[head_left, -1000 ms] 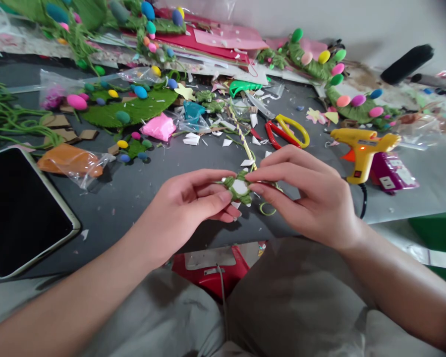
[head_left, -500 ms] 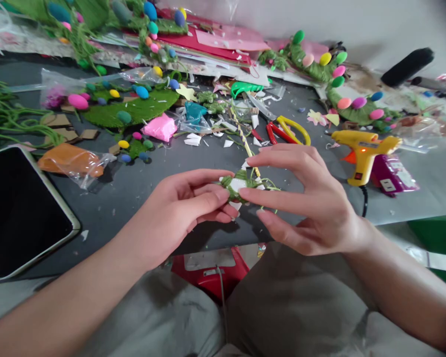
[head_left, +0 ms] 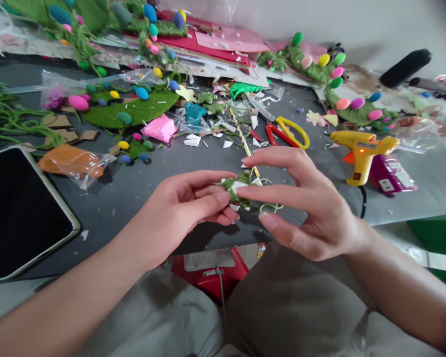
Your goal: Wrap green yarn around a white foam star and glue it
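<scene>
A small star-like white cutout partly wrapped in green yarn [head_left: 241, 201] is pinched between the thumb and fingers of my left hand [head_left: 193, 203]. Its white middle is partly covered by a fingertip. My right hand [head_left: 308, 198] is spread over its right side, index or middle finger touching the cutout and the thumb apart below. A loose loop of green yarn [head_left: 270, 207] trails beside my right fingertips. Just behind the cutout lies a patterned pencil [head_left: 241, 139] on the grey table [head_left: 141, 178].
To the right sits a yellow glue gun [head_left: 367, 148] with its light on. Scissors [head_left: 286, 134] with red and yellow handles lie behind my right hand. A tablet or phone [head_left: 26, 213], an orange clay packet [head_left: 70, 159] and tangled green yarn [head_left: 11, 114] are at left.
The green-wrapped cutout has shifted slightly right and turned a little in my left fingers. My right thumb has moved slightly down, and its fingers are spread a bit wider.
</scene>
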The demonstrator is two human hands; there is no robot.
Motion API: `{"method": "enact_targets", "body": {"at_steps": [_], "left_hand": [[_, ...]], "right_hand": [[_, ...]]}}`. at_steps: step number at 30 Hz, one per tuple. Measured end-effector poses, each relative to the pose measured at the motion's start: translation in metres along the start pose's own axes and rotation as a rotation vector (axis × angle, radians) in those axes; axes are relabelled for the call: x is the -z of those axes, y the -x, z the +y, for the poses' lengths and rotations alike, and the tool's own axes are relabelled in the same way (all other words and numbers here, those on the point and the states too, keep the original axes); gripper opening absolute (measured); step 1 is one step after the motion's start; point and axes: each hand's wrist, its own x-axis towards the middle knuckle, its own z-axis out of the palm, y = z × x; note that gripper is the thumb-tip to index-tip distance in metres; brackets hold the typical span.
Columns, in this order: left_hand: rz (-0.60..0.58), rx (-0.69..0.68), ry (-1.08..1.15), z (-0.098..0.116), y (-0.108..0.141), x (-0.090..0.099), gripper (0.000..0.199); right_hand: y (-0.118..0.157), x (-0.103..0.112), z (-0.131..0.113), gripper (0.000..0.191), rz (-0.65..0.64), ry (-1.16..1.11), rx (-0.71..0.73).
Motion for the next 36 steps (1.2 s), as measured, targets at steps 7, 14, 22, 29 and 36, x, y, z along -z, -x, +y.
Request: {"method": "enact_targets", "body": {"at_steps": [7, 14, 22, 29, 36], "left_hand": [[-0.006, -0.004, -0.014, 0.001, -0.001, 0.001, 0.022], [-0.011, -0.006, -0.023, 0.0, 0.001, 0.002, 0.023], [0.025, -0.026, -0.05, 0.0, 0.001, 0.004, 0.026], [0.019, -0.078, -0.113, 0.001, -0.001, 0.005, 0.032], [0.07, -0.09, -0.199, 0.001, -0.001, 0.005, 0.043]], "right_hand": [[0.0, -0.001, 0.002, 0.033, -0.026, 0.011, 0.046], [0.002, 0.003, 0.002, 0.035, -0.037, 0.04, 0.009], [0.004, 0.0, 0.004, 0.043, 0.113, -0.04, -0.137], [0.008, -0.004, 0.007, 0.06, 0.108, -0.305, -0.376], [0.008, -0.011, 0.006, 0.036, 0.147, -0.214, -0.329]]}}
